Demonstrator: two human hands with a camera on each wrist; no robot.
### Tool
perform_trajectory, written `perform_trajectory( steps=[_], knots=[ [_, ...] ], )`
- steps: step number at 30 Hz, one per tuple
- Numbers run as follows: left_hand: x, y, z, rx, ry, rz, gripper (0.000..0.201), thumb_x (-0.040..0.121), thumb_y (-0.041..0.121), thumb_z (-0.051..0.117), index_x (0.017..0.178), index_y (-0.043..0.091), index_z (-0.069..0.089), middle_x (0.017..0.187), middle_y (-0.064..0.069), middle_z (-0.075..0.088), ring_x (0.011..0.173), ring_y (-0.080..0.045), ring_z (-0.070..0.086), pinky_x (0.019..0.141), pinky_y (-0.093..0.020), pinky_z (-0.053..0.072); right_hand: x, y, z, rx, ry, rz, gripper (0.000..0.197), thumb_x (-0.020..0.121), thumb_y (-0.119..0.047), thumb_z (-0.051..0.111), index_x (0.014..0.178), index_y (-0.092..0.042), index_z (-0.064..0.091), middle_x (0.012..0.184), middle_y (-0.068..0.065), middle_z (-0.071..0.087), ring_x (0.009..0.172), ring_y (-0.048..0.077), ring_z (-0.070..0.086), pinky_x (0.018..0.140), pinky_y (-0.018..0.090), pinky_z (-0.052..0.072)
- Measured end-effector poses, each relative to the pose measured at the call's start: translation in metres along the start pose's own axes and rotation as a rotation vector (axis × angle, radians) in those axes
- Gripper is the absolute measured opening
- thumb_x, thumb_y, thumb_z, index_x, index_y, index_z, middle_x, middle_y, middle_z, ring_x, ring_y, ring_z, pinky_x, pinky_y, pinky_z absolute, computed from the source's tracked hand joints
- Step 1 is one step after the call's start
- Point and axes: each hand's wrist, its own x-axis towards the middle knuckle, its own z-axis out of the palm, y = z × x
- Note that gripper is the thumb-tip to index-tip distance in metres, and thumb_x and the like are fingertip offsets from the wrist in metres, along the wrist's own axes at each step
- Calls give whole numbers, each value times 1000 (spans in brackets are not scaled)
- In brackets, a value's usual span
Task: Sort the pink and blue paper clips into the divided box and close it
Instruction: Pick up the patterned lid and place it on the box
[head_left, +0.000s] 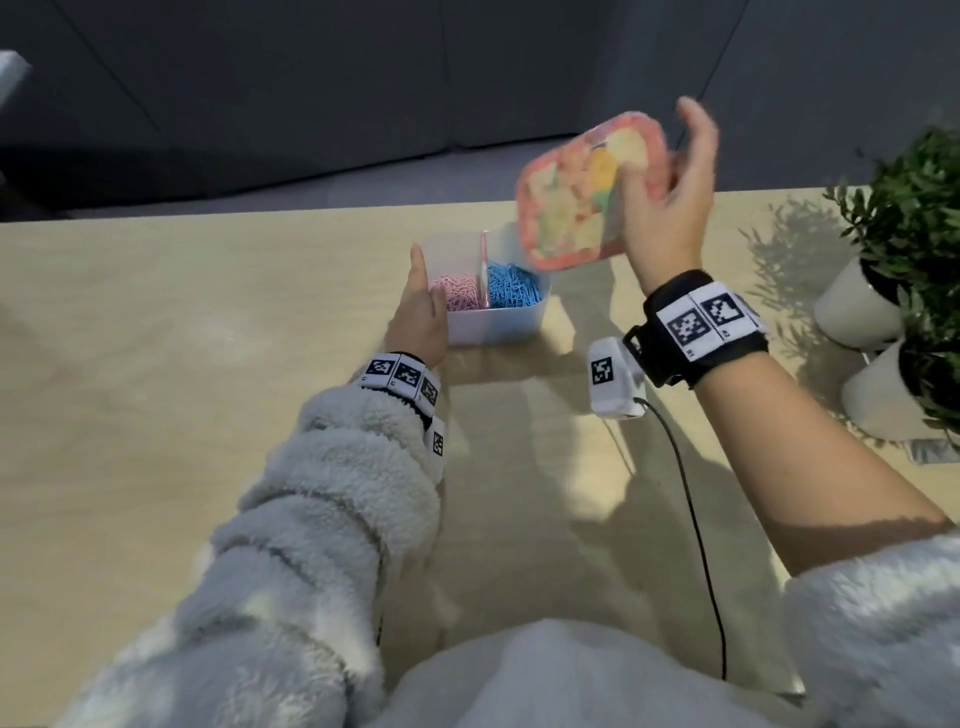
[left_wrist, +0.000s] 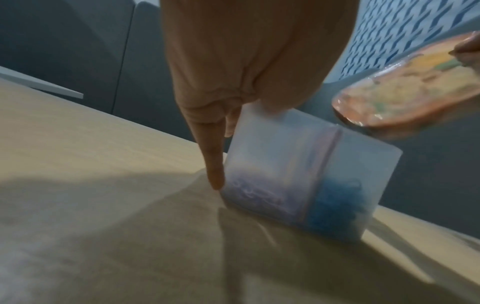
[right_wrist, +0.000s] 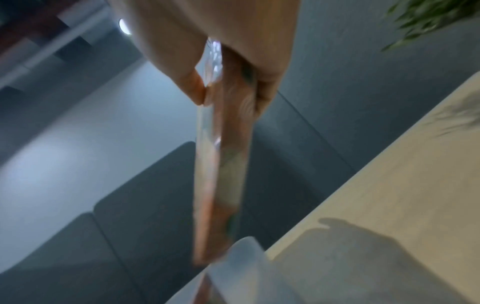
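The translucent divided box (head_left: 493, 327) stands on the table, with pink paper clips (head_left: 458, 300) in its left compartment and blue paper clips (head_left: 514, 292) in its right. My left hand (head_left: 420, 314) holds the box at its near left corner, one finger (left_wrist: 213, 170) straight down the left wall and the thumb at the rim. My right hand (head_left: 670, 208) pinches the pink patterned lid (head_left: 582, 197), tilted in the air just above the box's right rear. In the right wrist view the lid (right_wrist: 221, 174) is edge-on between thumb and fingers, its low end over the box (right_wrist: 246, 267).
Potted plants in white pots (head_left: 857, 312) stand at the table's right edge. A white wrist camera unit (head_left: 615, 376) with a black cable (head_left: 696, 519) hangs below my right wrist. Dark upholstered seating (head_left: 260, 104) lies beyond the far table edge (head_left: 208, 218).
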Motion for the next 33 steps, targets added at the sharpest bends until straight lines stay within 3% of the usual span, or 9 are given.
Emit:
perform_trajectory(
  steps=[3, 6, 9, 12, 13, 16, 21, 26, 33],
  knots=[
    [6, 2, -9, -100, 101, 79, 53, 100, 23, 26, 148, 9, 6, 157, -8, 12, 145, -19, 15, 117, -28, 14, 0, 2, 35, 70, -185, 251, 40, 81, -7, 49, 120, -10, 52, 122, 7, 56, 107, 17, 57, 93, 30, 50],
    [16, 13, -17, -305, 234, 12, 46, 100, 23, 27, 143, 9, 24, 152, -9, 27, 141, -18, 24, 118, -27, 16, -12, 20, 61, 43, -251, 427, 35, 83, -9, 48, 119, -10, 53, 118, 9, 58, 81, 11, 57, 71, 21, 49],
    [29, 20, -19, -424, 121, -73, 52, 97, 38, 30, 143, 14, 24, 145, -12, 38, 132, -23, 39, 113, -36, 31, -25, 36, 77, -13, -227, 520, 30, 76, -21, 46, 105, -20, 54, 110, 6, 59, 100, 23, 57, 89, 37, 51],
    [29, 21, -14, -446, 47, -84, 44, 100, 33, 27, 136, 8, 31, 116, -2, 55, 101, -7, 57, 85, -13, 49, -33, 50, 83, -38, -268, 567, 31, 71, -26, 43, 100, -23, 52, 103, 3, 59, 104, 29, 58, 89, 51, 51],
    [31, 20, -12, -463, 71, -80, 42, 101, 31, 25, 134, 7, 33, 113, -2, 55, 98, -7, 57, 81, -12, 49, -33, 50, 83, -32, -278, 573, 34, 73, -25, 43, 105, -21, 52, 106, 5, 58, 102, 28, 59, 88, 51, 52],
    [36, 20, -12, -465, 146, -111, 42, 100, 28, 25, 135, 8, 36, 128, -6, 49, 118, -17, 49, 100, -28, 43, -28, 49, 81, -38, -270, 500, 36, 83, -12, 44, 119, -12, 50, 111, 6, 55, 100, 23, 57, 94, 45, 50],
    [44, 17, -10, -464, 193, -129, 25, 97, 17, 29, 113, 8, 47, 103, -2, 52, 98, -16, 53, 76, -23, 47, -27, 50, 88, -95, -284, 426, 38, 81, -15, 43, 118, -15, 52, 111, 3, 54, 106, 23, 54, 100, 40, 44],
    [42, 14, -8, -491, 148, -135, 29, 96, 24, 29, 113, 13, 49, 113, -8, 57, 112, -23, 56, 97, -45, 47, -30, 54, 86, -145, -300, 370, 32, 76, -24, 36, 104, -25, 52, 108, 12, 59, 98, 26, 57, 90, 45, 49],
    [42, 18, -10, -543, 77, -182, 34, 99, 18, 24, 123, 9, 47, 114, -7, 55, 107, -18, 56, 91, -34, 51, -26, 59, 86, -191, -318, 320, 18, 89, -27, 38, 96, -27, 55, 98, -1, 62, 103, 24, 57, 88, 45, 51]
  ],
)
